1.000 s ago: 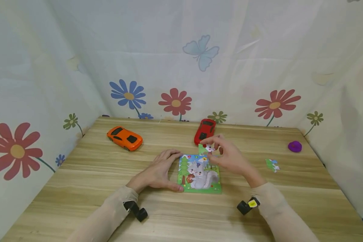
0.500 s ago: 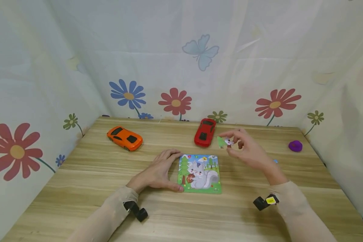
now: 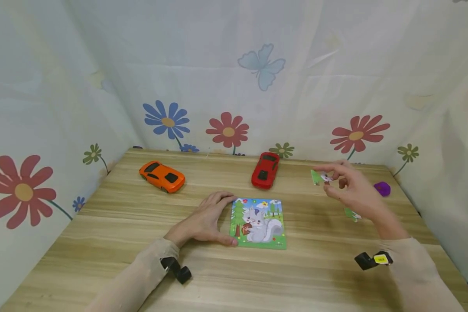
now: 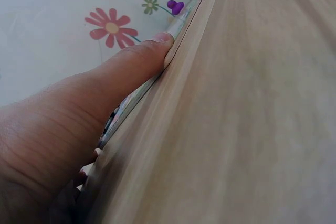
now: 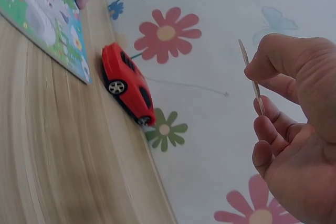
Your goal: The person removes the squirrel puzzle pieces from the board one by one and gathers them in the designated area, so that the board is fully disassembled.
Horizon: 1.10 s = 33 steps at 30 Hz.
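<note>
Standing beyond squirrel board: red car, orange car

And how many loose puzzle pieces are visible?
2: one piece pinched by the right hand, a second piece on the table, partly behind that hand; more may be hidden.

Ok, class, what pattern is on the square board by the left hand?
The board has a grey squirrel print on green and blue; clearest in the head view.

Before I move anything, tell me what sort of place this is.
Perhaps a children's play corner: a wooden table, a flowered curtain behind it, and a red toy car on top.
</note>
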Motion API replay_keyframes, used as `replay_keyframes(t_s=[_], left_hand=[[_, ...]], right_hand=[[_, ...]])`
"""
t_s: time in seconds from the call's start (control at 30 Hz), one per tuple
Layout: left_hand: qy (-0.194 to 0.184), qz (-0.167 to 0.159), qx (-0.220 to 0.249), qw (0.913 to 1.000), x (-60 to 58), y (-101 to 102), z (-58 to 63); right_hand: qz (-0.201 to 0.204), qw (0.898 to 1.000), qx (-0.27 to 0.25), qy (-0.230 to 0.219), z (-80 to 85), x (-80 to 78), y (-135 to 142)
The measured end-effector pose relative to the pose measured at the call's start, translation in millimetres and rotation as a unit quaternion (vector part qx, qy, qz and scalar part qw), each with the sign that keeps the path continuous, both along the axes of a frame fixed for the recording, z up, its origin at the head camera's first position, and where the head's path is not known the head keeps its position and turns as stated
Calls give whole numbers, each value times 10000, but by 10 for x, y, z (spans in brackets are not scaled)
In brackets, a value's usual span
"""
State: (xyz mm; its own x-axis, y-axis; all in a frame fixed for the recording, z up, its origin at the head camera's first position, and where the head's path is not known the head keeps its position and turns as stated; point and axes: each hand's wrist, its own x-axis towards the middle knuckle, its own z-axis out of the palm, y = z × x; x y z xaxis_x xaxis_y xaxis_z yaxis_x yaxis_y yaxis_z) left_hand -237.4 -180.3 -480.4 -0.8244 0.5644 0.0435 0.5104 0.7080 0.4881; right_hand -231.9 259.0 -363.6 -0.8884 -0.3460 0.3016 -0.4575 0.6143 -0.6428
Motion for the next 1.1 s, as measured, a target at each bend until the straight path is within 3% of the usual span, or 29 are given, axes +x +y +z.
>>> replay_keyframes(t_s=[0.4,0.8,1.1], left_hand=[[11,24,-31,10000,-1,-1,2],[-6,19,-40,10000,11,5,13],[-20,40,-26,10000,12,5,20]], right_hand=[[-369,9989,103,278,-105,99,483],[-459,9987,124,177,-292,243,735],[-564,9982,94,-174,-497,356,870]])
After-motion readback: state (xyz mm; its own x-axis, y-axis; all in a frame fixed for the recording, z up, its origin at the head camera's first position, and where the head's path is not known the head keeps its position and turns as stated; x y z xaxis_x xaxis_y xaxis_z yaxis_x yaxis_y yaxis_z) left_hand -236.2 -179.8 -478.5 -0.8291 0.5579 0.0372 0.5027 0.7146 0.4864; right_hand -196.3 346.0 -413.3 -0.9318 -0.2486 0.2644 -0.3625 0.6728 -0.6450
